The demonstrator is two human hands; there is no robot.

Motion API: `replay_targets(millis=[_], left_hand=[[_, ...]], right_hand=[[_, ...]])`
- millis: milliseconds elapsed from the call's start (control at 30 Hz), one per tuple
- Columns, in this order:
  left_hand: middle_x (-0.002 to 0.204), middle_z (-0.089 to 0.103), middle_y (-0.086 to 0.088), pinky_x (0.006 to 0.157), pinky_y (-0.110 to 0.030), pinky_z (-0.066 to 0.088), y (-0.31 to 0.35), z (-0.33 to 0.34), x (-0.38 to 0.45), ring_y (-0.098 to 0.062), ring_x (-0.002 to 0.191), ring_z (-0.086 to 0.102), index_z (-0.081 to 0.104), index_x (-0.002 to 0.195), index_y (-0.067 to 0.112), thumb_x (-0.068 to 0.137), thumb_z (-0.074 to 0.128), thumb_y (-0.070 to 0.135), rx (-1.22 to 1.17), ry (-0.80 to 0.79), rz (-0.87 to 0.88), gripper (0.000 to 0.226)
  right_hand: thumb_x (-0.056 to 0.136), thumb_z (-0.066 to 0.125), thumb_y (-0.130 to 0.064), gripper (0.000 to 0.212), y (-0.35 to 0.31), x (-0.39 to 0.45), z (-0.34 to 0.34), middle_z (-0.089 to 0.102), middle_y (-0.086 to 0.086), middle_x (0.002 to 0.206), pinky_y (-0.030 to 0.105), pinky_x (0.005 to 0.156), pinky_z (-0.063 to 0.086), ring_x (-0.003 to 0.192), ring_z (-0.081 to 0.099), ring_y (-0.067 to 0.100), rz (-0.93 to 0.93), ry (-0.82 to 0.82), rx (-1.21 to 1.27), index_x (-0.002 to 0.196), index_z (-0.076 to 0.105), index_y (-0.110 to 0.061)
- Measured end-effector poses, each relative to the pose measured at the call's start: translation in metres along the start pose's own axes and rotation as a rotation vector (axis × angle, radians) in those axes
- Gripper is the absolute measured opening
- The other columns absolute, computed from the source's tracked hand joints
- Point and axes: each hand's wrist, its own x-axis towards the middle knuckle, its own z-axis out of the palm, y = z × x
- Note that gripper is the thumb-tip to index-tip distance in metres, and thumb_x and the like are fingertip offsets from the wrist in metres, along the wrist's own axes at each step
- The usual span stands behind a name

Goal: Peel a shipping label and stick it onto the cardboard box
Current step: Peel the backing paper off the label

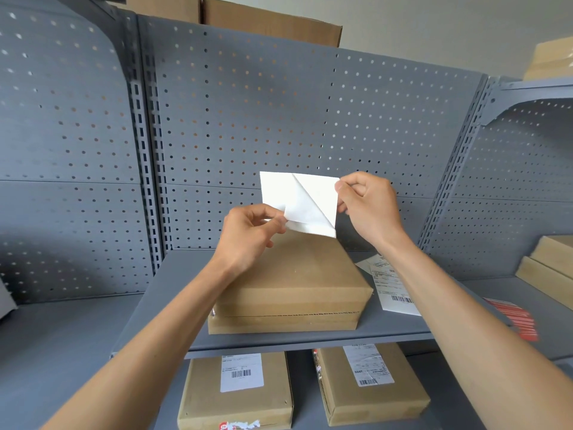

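Observation:
I hold a white shipping label [299,203] up in the air above a plain brown cardboard box [294,283] that lies flat on the grey shelf [173,290]. One corner of the sheet is folded diagonally away from the rest, so the label and its backing are partly separated. My left hand [251,234] pinches the lower left corner of the sheet. My right hand [369,203] pinches its right edge between thumb and fingers. The printed side faces away from me.
More printed labels [390,283] lie on the shelf right of the box. Two labelled boxes [238,392] [372,383] sit on the lower shelf. Red stickers [514,318] lie at the right. A grey perforated back panel [248,119] stands behind. More cardboard boxes [548,262] rest far right.

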Motion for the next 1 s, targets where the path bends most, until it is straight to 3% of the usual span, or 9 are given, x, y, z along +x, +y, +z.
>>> replay_targets(millis=[200,367,500,767,1000], left_hand=[[0.084,0.078,-0.011,0.072,-0.041,0.062,-0.002,-0.005,0.003,-0.024,0.089,0.075,0.077,0.086,0.008,0.093,0.069,0.014,0.026,0.018,-0.026,0.012],[0.084,0.078,-0.01,0.068,-0.035,0.061,-0.004,-0.011,0.005,-0.022,0.087,0.075,0.077,0.085,0.009,0.093,0.069,0.015,0.053,0.024,-0.042,0.012],[0.084,0.078,-0.009,0.072,-0.039,0.061,-0.004,-0.019,0.007,-0.02,0.086,0.076,0.078,0.084,0.01,0.093,0.069,0.015,0.083,0.04,-0.055,0.013],[0.086,0.08,-0.004,0.075,-0.044,0.06,-0.004,-0.048,0.01,-0.021,0.087,0.076,0.078,0.083,0.009,0.093,0.068,0.013,0.129,0.057,-0.084,0.014],[0.085,0.079,-0.006,0.074,-0.041,0.061,0.0,-0.061,0.011,-0.021,0.083,0.077,0.076,0.085,0.003,0.093,0.067,0.009,0.134,0.108,-0.101,0.013]], right_hand=[[0.095,0.058,-0.012,0.015,0.003,0.006,-0.001,0.075,0.003,0.073,0.034,0.069,0.056,0.06,0.069,0.012,0.017,0.04,0.003,0.091,0.071,-0.007],[0.095,0.058,-0.011,0.015,0.003,0.011,-0.003,0.075,0.004,0.073,0.032,0.064,0.055,0.056,0.065,0.008,0.013,0.072,0.007,0.092,0.071,-0.004],[0.096,0.058,-0.011,0.016,0.003,0.016,-0.005,0.075,0.001,0.072,0.028,0.065,0.054,0.052,0.063,0.001,0.007,0.099,0.01,0.091,0.071,-0.005],[0.095,0.058,-0.011,0.015,0.007,0.023,-0.008,0.076,0.002,0.078,0.041,0.067,0.058,0.059,0.068,0.01,0.043,0.113,0.023,0.089,0.071,-0.007],[0.095,0.058,-0.012,0.015,0.006,0.026,-0.011,0.076,0.004,0.081,0.043,0.073,0.059,0.064,0.068,0.015,0.063,0.138,0.062,0.091,0.072,-0.008]])
